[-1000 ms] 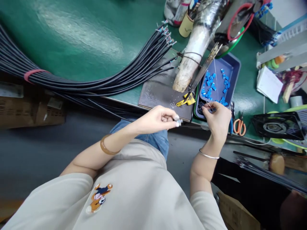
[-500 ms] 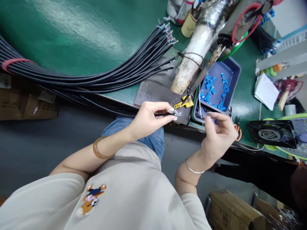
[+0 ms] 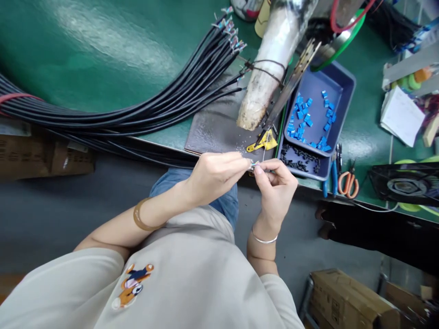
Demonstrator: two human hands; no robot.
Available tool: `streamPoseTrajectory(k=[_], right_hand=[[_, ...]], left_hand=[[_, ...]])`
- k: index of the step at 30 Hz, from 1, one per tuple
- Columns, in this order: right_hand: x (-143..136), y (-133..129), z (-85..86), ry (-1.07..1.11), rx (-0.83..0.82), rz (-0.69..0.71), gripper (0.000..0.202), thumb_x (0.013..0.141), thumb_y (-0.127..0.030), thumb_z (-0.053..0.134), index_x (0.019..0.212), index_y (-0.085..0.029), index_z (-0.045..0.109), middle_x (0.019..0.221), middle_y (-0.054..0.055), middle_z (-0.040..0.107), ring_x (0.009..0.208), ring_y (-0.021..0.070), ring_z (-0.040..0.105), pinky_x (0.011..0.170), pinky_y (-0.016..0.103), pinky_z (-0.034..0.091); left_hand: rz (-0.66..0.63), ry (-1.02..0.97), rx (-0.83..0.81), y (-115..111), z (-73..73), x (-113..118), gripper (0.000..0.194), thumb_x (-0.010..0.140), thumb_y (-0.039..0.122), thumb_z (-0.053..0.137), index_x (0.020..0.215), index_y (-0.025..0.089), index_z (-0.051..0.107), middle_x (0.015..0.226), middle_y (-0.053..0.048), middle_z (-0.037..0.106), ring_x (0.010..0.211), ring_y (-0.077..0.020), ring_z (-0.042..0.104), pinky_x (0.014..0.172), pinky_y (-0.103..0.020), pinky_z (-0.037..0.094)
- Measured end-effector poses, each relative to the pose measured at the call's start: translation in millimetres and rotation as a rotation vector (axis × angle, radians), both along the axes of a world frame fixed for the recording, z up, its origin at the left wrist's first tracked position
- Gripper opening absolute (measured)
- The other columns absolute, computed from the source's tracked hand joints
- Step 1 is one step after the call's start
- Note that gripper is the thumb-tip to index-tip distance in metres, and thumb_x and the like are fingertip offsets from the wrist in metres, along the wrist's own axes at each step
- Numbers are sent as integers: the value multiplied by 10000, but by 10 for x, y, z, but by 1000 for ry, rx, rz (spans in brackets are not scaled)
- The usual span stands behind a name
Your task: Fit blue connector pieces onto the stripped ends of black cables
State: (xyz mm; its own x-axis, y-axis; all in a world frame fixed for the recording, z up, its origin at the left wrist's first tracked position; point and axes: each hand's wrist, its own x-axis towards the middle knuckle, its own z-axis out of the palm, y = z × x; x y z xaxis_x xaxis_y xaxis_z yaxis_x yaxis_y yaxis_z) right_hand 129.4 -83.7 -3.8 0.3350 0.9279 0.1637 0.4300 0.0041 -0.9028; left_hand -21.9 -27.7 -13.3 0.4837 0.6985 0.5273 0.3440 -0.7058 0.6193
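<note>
My left hand [image 3: 221,176] is closed around the end of a black cable, whose short coloured wires [image 3: 254,164] stick out past the fingertips. Most of that cable is hidden by the hand. Against these wires, my right hand [image 3: 276,183] pinches with thumb and forefinger. A thin silvery wire [image 3: 265,148] rises from the right fingertips. Just beyond the hands, a yellow piece [image 3: 262,142] sits on a dark board [image 3: 212,132], under a perforated metal rod [image 3: 291,87] and a white wrapped tube [image 3: 262,87].
A bundle of black cables [image 3: 137,119] with stripped ends crosses the green table [image 3: 113,50]. On the right are a tray [image 3: 347,98] of blue connectors, a smaller tray [image 3: 320,176] of black bits, blue-handled pliers [image 3: 334,176], orange-handled cutters [image 3: 349,185] and a fan [image 3: 408,186]. A person's dark-clothed legs [image 3: 370,233] show beyond.
My right hand has moved left from beside the trays to the cable's wires, and the thin wire has shifted with it. The left fingers now cover more of the cable. The view has shifted slightly.
</note>
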Motion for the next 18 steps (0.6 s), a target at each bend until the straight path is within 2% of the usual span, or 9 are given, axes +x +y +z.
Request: streamPoseTrajectory(k=[3, 5, 7, 9, 11, 13, 15, 16, 18], right_hand=[[-72, -30, -15, -291, 178, -6, 51, 832, -190, 642, 804, -223, 669, 758, -28, 623, 532, 48, 418, 525, 227, 369], [-103, -56, -15, -460, 251, -10, 77, 830, -173, 644, 844, -235, 687, 788, -14, 654, 547, 53, 448, 554, 234, 400], [-94, -82, 8, -450, 235, -37, 60, 841, -206, 643, 846, -240, 692, 781, -6, 657, 543, 63, 464, 534, 241, 400], [-36, -104, 59, -328, 185, -119, 48, 844, -247, 648, 833, -234, 693, 771, 0, 646, 545, 74, 473, 506, 244, 383], [56, -122, 124, -202, 172, -212, 40, 825, -249, 670, 825, -223, 700, 778, 5, 638, 572, 81, 500, 497, 239, 372], [151, -136, 185, -115, 187, -248, 32, 788, -219, 700, 818, -217, 711, 784, 6, 637, 612, 87, 532, 503, 231, 371], [218, -144, 226, -73, 192, -236, 60, 758, -193, 719, 812, -219, 720, 783, 2, 641, 626, 88, 544, 503, 228, 367], [236, -147, 239, -75, 191, -231, 69, 750, -188, 725, 811, -220, 725, 781, 2, 643, 632, 91, 549, 504, 228, 368], [237, -150, 256, -110, 202, -242, 71, 750, -192, 729, 814, -223, 732, 781, 5, 648, 654, 103, 566, 510, 233, 374]], left_hand=[[-15, -85, -182, -23, 33, 11, 143, 870, 157, 568, 751, 154, 648, 657, 1, 635, 587, -85, 536, 579, -208, 391], [-44, -208, -455, -2, 45, -7, 70, 831, 170, 620, 767, 144, 631, 663, 10, 621, 588, -74, 531, 581, -190, 414], [-134, -332, -783, 75, 46, -62, 77, 799, 206, 670, 798, 141, 629, 650, 18, 605, 567, -68, 534, 560, -177, 431], [-335, -372, -1049, 216, 53, -144, 115, 776, 238, 705, 828, 146, 661, 632, 9, 620, 544, -76, 554, 543, -182, 450], [-661, -261, -1169, 385, 91, -222, 116, 761, 265, 722, 804, 158, 721, 609, -29, 657, 529, -109, 580, 529, -216, 469], [-960, -106, -1137, 513, 174, -259, 88, 763, 261, 716, 736, 188, 756, 600, -65, 688, 540, -158, 619, 530, -262, 487], [-1149, 102, -968, 525, 295, -249, 83, 768, 202, 695, 746, 231, 770, 700, -71, 735, 596, -183, 659, 567, -285, 507], [-1156, 215, -819, 476, 360, -234, 139, 764, 142, 672, 712, 244, 751, 709, -54, 733, 611, -178, 659, 576, -279, 500], [-886, 357, -439, 290, 487, -208, 257, 699, 12, 599, 569, 229, 646, 584, -14, 641, 527, -154, 578, 540, -287, 436]])
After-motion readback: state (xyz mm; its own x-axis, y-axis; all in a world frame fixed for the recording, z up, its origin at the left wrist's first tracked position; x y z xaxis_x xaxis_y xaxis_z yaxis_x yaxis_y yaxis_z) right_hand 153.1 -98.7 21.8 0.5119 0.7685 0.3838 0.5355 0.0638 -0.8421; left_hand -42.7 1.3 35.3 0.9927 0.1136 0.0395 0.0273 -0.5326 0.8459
